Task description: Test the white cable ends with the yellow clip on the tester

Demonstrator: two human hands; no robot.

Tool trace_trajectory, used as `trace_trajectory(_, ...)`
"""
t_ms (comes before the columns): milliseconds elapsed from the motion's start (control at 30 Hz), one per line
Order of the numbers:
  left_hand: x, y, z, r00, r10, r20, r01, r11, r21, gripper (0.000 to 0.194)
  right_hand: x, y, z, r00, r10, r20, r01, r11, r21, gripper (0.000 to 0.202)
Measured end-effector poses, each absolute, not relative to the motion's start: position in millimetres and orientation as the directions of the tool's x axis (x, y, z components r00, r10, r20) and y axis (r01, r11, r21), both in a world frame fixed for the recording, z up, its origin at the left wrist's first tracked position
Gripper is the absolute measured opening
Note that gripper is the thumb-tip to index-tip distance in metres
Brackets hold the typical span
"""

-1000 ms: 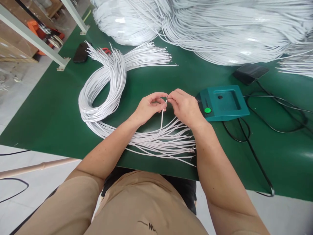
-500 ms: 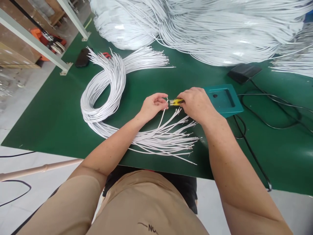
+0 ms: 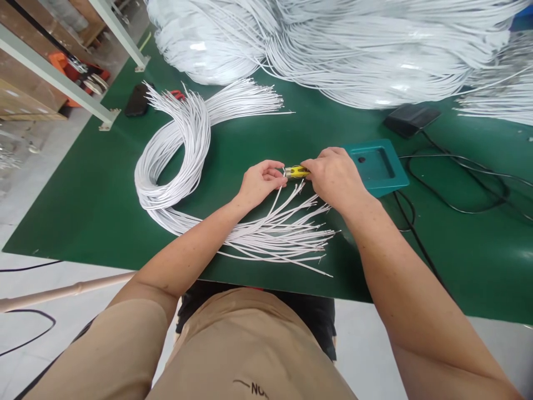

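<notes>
Our left hand (image 3: 261, 182) pinches one wire (image 3: 275, 201) near its end, between thumb and fingers; our right hand (image 3: 335, 176) is closed around a yellow tool (image 3: 297, 171), its tip at that end. Whether it bites, we cannot tell. Below, a bundle (image 3: 166, 194) lies curled on our green table (image 3: 250, 141).

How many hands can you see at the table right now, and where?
2: the left hand pinches a white wire; the right hand, beside it, grips a yellow tool with its tip close to the left fingertips. No others show.
</notes>
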State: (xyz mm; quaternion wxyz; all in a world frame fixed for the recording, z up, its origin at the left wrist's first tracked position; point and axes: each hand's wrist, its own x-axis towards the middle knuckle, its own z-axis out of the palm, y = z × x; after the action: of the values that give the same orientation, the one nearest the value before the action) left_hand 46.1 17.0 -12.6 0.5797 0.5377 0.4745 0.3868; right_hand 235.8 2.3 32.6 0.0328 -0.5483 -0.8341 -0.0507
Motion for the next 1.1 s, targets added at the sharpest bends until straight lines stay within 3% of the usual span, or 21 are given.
trace_trajectory(300, 44.1, 15.4, -16.4, 0.218, 0.976, -0.011, 0.299, -0.056, 0.953, 0.036, 232.0, 3.2, 34.1, -0.382, 0.923, 0.043, 0.915, 0.372, 0.154, 0.028)
trace_trajectory(433, 44.2, 18.0, -15.9, 0.248, 0.966, -0.065, 0.228, 0.007, 0.974, 0.038, 237.2, -3.5, 35.9, -0.34, 0.929, 0.145, 0.938, 0.326, 0.114, 0.03)
trace_trajectory(567, 44.2, 20.2, -13.4, 0.269, 0.951, -0.152, 0.137, 0.118, 0.984, 0.04, 247.1, -12.7, 31.4, -0.05, 0.928, 0.37, 0.999, 0.049, 0.011, 0.044)
trace_trajectory(833, 34.1, 20.6, -7.1, 0.254, 0.958, -0.132, 0.054, 0.122, 0.991, 0.043, 250.8, -10.8, 24.2, 0.053, 0.924, 0.378, 0.998, -0.04, -0.042, 0.043)
trace_trajectory(967, 26.9, 19.1, -4.5, 0.249, 0.968, -0.024, 0.009, 0.023, 1.0, 0.044, 221.7, -32.8, 38.8, -0.035, 0.898, 0.439, 0.981, 0.115, -0.158, 0.037)
trace_trajectory(1100, 23.3, 16.6, -2.8, 0.31, 0.95, 0.043, -0.028, -0.036, 0.999, 0.047, 164.8, -76.8, 40.4, -0.466, 0.794, 0.39, 0.781, 0.576, -0.241, 0.028)
